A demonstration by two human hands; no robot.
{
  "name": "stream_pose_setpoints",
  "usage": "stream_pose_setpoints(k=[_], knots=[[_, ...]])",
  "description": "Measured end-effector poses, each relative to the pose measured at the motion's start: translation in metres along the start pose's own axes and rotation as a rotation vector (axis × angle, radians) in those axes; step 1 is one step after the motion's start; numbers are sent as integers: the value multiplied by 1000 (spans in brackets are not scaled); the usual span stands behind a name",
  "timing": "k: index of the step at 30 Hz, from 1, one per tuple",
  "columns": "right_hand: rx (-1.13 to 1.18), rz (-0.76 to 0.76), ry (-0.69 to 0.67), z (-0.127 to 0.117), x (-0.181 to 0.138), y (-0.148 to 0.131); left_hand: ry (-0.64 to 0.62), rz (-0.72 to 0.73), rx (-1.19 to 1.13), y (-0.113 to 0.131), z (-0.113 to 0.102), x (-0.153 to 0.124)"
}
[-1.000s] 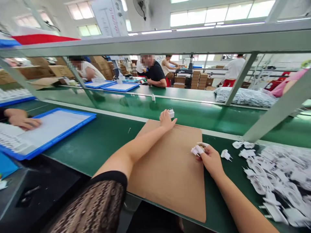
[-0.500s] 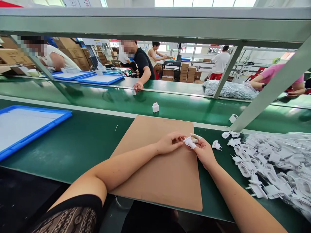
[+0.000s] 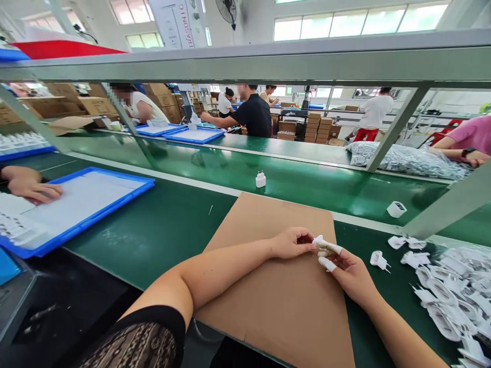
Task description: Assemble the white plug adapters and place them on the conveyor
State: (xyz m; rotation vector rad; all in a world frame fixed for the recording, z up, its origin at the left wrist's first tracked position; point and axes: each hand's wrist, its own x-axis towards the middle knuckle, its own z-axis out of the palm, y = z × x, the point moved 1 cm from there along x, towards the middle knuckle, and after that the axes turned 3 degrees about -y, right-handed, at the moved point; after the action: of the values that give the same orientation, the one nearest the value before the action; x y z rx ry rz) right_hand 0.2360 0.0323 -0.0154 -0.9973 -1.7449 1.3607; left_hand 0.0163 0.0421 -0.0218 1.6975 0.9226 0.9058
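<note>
Left hand: my left hand [image 3: 291, 244] is curling over the middle of the cardboard sheet [image 3: 276, 301], its fingertips pinching one end of a small white plug part [image 3: 319, 240].
Right hand: my right hand [image 3: 347, 268] is meeting it from the other side, white cots on the fingertips [image 3: 325, 263], thumb and forefinger closing on the same part.
Where the part is: it is sitting between both hands, just above the sheet, near the sheet's far right corner.
Which way it is lying: its long axis is running roughly left to right and tilting slightly down toward my right; which end is carrying the prongs is too small to tell.
Risk: I am judging that the part is being held only by fingertips, so a slip could be dropping it onto the sheet or flicking it off among the loose pieces.
Second risk: the cots may be dulling my grip, and a twist could be bending the prongs.
Nearby stock: a single white piece [image 3: 379, 259] is lying just beside my right hand, with a pile of white parts [image 3: 448, 291] spreading to the right on the green bench [image 3: 153, 230].
Farther out: a finished white adapter [image 3: 260, 179] is standing on the conveyor belt [image 3: 307, 179], another [image 3: 396, 209] lying to its right.
Neighbour: a co-worker's hand [image 3: 32, 186] is resting on a blue tray [image 3: 123, 197].
</note>
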Motion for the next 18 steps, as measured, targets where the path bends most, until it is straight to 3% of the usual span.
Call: stream_pose_setpoints(k=[11, 18], knots=[[-26, 10, 117, -2, 2, -3, -23, 176, 178, 4, 1, -2], [-56, 25, 107, -4, 1, -3, -23, 152, 169, 2, 1, -1]])
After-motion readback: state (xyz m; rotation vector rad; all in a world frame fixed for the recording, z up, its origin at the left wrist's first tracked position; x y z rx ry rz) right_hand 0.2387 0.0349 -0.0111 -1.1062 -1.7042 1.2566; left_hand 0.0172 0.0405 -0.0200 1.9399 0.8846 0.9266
